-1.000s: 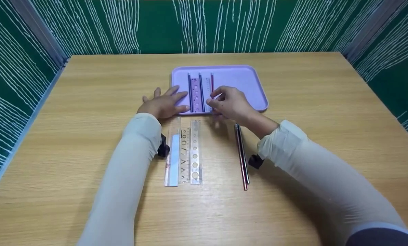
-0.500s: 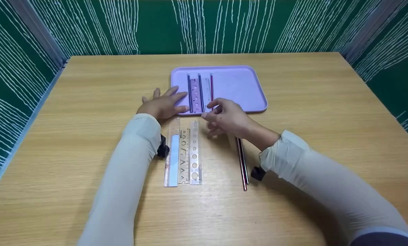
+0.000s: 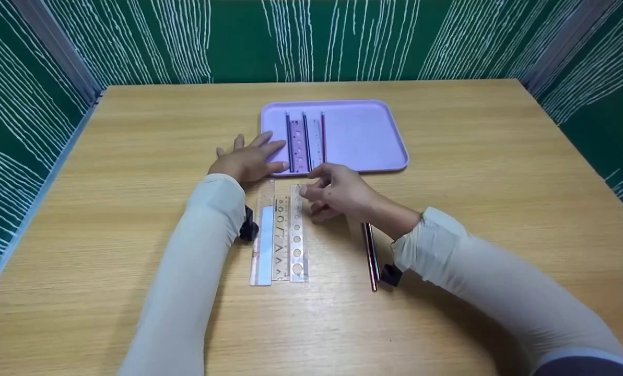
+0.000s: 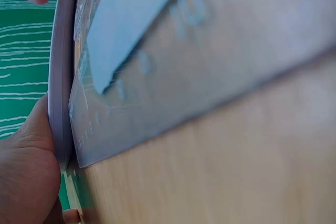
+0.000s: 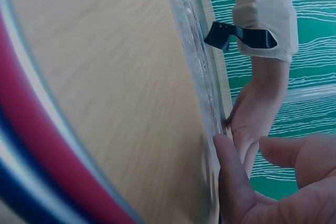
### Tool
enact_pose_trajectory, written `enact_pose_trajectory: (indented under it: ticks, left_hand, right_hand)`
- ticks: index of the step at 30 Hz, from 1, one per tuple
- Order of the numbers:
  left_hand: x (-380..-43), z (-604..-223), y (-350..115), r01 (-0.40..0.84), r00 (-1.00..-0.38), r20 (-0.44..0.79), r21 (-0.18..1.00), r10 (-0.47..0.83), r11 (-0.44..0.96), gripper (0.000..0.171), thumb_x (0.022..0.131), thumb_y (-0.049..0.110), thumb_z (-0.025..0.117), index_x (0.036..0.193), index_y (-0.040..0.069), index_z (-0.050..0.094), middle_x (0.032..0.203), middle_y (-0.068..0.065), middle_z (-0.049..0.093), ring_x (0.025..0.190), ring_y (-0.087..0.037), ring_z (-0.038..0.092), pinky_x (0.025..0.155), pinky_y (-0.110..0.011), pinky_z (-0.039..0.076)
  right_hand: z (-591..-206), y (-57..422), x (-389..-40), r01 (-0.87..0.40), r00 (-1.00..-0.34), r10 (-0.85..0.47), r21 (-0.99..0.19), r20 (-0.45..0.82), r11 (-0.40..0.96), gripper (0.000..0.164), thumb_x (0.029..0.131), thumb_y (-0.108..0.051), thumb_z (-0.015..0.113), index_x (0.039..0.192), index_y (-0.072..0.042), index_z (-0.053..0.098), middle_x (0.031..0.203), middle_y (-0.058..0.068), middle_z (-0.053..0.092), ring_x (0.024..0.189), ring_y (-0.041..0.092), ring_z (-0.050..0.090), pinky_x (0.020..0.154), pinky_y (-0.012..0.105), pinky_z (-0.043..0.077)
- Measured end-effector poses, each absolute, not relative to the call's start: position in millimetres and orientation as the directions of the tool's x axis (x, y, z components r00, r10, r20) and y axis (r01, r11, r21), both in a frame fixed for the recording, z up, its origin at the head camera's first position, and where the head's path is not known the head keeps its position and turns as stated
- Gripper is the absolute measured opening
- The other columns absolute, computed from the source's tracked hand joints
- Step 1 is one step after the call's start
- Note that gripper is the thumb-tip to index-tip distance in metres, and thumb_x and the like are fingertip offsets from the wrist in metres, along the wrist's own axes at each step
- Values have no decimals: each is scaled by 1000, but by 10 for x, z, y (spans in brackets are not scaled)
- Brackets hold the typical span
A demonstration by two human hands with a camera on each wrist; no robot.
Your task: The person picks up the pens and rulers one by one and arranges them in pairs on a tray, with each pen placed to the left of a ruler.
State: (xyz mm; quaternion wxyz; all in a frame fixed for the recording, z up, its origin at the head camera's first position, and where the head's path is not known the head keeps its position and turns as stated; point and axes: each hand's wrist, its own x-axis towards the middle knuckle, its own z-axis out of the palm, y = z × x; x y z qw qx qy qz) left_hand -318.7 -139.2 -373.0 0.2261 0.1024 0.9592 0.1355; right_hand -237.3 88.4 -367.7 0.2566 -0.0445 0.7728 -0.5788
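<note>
My left hand (image 3: 246, 162) rests with spread fingers on the left front corner of a purple tray (image 3: 366, 141). Just in front of the tray, my right hand (image 3: 342, 193) hovers at the far end of a clear ruler with round holes (image 3: 297, 240), thumb and forefinger apart in the right wrist view. Left of that ruler lie a clear stencil ruler (image 3: 280, 240) and a wider ruler with a blue strip (image 3: 265, 248). On the tray, two dark pencils, a pink ruler (image 3: 298, 146), a small clear ruler (image 3: 317, 138) and a red pencil (image 3: 323, 130) stand in a row.
Beneath my right wrist lie a couple of dark and red pencils (image 3: 369, 258), their far ends hidden by the hand. The wooden table (image 3: 160, 120) meets green walls with white streaks (image 3: 238, 42) at the back and sides.
My right hand has drawn back from the red pencil on the tray toward me and left, to the ruler with round holes. The left hand has stayed in place.
</note>
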Motion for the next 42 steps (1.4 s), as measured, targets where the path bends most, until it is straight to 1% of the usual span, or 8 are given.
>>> enact_pose_trajectory:
  ticks: [7, 15, 22, 26, 30, 34, 38, 42]
  left_hand:
    - [-3184, -3724, -1406, 153, -877, -397, 301, 270, 941, 71, 99, 72, 39, 161, 51, 12, 173, 13, -9, 156, -47, -17, 113, -82, -10]
    - [-3185, -3719, -1396, 166, -878, -389, 302, 280, 939, 72, 98, 73, 38, 161, 51, 12, 173, 13, -9, 155, -47, -17, 112, -83, -10]
    - [-3186, -3726, -1404, 141, -882, -392, 309, 261, 940, 71, 98, 74, 39, 160, 52, 13, 173, 14, -9, 156, -46, -18, 113, -82, -11]
    - [-3182, -3725, -1404, 134, -881, -397, 316, 259, 939, 70, 98, 74, 39, 160, 53, 13, 173, 15, -8, 156, -46, -18, 113, -82, -12]
    - [-3183, -3722, -1401, 142, -879, -395, 318, 268, 937, 71, 98, 74, 39, 160, 53, 13, 173, 15, -8, 156, -46, -18, 113, -82, -11]
    - [-3185, -3721, -1413, 152, -877, -395, 311, 273, 938, 71, 98, 73, 39, 160, 52, 13, 173, 14, -8, 156, -46, -17, 114, -81, -10]
    - [-3180, -3719, -1420, 151, -874, -400, 317, 276, 936, 70, 98, 72, 40, 160, 51, 13, 173, 14, -8, 156, -45, -18, 115, -80, -11]
    - [-3176, -3707, -1414, 151, -874, -399, 320, 278, 935, 69, 99, 71, 39, 160, 52, 13, 173, 14, -8, 156, -45, -18, 114, -81, -11]
  right_hand:
    - [-3728, 824, -2343, 221, -865, -358, -907, -352, 358, 59, 93, -15, 76, 142, -1, 48, 118, 18, 59, 86, 28, 72, 76, 40, 66]
    - [-3750, 801, -2342, 223, -868, -338, -894, -363, 388, 61, 91, -15, 78, 143, -2, 48, 118, 18, 60, 90, 29, 73, 74, 39, 66]
    - [-3735, 780, -2351, 235, -861, -333, -881, -384, 409, 65, 89, -16, 80, 144, -1, 48, 116, 17, 63, 90, 28, 73, 74, 38, 66]
    - [-3734, 775, -2354, 252, -856, -331, -878, -398, 406, 68, 87, -14, 81, 145, -2, 47, 118, 16, 62, 90, 29, 73, 74, 38, 66]
    - [-3735, 775, -2349, 255, -856, -330, -880, -398, 402, 73, 84, -12, 84, 146, -2, 47, 116, 16, 63, 89, 28, 73, 74, 38, 66]
    - [-3734, 766, -2343, 243, -858, -335, -882, -389, 403, 79, 79, -10, 88, 145, -1, 47, 112, 16, 65, 82, 27, 73, 74, 38, 66]
    - [-3735, 750, -2333, 222, -866, -324, -873, -381, 434, 83, 72, -4, 91, 144, -3, 49, 109, 14, 63, 76, 24, 74, 72, 36, 66]
    - [-3736, 727, -2328, 183, -879, -307, -852, -365, 490, 85, 66, 4, 93, 140, -3, 51, 106, 12, 61, 76, 23, 73, 69, 34, 66]
